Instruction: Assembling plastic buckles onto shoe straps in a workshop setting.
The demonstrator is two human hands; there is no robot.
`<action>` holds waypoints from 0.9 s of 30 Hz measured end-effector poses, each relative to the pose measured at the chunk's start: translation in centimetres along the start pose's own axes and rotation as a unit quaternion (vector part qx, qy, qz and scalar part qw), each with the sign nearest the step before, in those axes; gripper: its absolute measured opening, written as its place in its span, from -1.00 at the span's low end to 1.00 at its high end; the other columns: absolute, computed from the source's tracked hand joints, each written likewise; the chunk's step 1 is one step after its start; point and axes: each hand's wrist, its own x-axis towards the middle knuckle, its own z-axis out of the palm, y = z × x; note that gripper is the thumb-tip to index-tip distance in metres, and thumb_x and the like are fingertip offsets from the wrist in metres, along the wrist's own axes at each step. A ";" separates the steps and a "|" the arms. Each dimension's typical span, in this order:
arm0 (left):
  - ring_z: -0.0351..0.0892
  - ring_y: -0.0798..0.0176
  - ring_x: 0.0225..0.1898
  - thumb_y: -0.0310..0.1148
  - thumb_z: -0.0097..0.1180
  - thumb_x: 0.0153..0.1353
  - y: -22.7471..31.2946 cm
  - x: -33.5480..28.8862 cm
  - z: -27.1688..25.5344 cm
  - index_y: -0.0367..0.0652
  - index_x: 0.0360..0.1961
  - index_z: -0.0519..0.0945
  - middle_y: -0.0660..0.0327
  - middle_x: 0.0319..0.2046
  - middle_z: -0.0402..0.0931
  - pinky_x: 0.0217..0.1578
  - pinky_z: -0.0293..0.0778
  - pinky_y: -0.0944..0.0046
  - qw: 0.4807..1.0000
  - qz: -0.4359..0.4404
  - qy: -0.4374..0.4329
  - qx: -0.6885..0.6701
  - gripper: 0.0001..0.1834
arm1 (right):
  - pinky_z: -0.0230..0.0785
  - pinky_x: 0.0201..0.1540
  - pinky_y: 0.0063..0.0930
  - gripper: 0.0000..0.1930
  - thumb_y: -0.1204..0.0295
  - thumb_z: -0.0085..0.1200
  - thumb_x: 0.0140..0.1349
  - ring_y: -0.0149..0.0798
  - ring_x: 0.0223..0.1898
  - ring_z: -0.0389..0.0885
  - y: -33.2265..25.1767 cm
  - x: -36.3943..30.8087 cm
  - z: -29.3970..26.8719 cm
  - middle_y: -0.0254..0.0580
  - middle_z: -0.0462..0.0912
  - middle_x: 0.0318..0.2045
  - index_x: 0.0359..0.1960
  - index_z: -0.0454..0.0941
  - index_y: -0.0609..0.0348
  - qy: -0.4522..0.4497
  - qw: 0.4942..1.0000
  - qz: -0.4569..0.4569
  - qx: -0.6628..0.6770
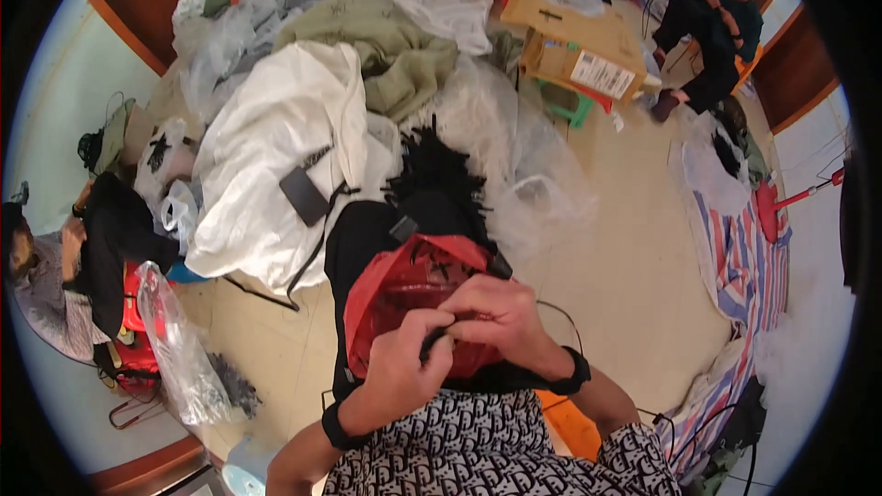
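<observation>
An open red plastic bag (pixel 377 317) lies on my lap, with several small black pieces inside. Over its near side my left hand (pixel 404 367) pinches a small black piece (pixel 432 342), perhaps a bit of strap. My right hand (pixel 505 317) meets it there, its fingertips closed against the left fingers; what exactly they grip is partly hidden. Black fabric (pixel 354 230) surrounds the red bag. Just beyond is a heap of black strips (pixel 436 170).
A white sack (pixel 266 129) with a dark flat rectangle (pixel 303 196) lies ahead left, before an olive sack (pixel 367 32). A cardboard box (pixel 579 50) stands far right. Two people sit nearby, one at left (pixel 46 289), one at far right (pixel 717 28). Striped sheeting (pixel 749 257) lines the right.
</observation>
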 end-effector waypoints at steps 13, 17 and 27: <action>0.54 0.32 -0.46 -0.66 -0.20 0.07 1.5 1.3 -1.3 -0.39 -0.18 0.27 0.03 -0.41 0.48 -0.46 0.49 0.42 0.919 -0.264 -0.062 -0.286 -0.76 | 0.37 -0.43 -0.62 -0.77 0.62 0.19 -0.23 -0.35 -0.44 0.54 0.2 -0.4 0.0 -0.20 0.57 -0.47 -0.42 0.54 0.32 0.033 0.998 -0.019 0.049; 0.53 0.32 -0.47 -0.66 -0.20 0.07 1.1 1.5 -1.3 -0.39 -0.20 0.28 0.03 -0.41 0.48 -0.47 0.49 0.44 0.893 -0.288 -0.086 -0.334 -0.77 | 0.40 -0.46 -0.58 -0.78 0.61 0.19 -0.25 -0.31 -0.47 0.56 -0.1 -0.4 0.0 -0.18 0.56 -0.50 -0.45 0.54 0.30 0.049 0.997 -0.062 -0.014; 0.53 0.39 -0.48 -0.66 -0.14 0.04 1.6 1.0 0.0 -0.37 -0.24 0.29 0.09 -0.46 0.50 -0.48 0.49 0.47 0.931 -0.247 -0.039 -0.264 -0.79 | 0.39 -0.48 -0.57 -0.79 0.61 0.17 -0.24 -0.29 -0.50 0.56 0.1 -0.8 -0.2 -0.17 0.55 -0.52 -0.46 0.54 0.29 0.068 0.994 -0.085 -0.012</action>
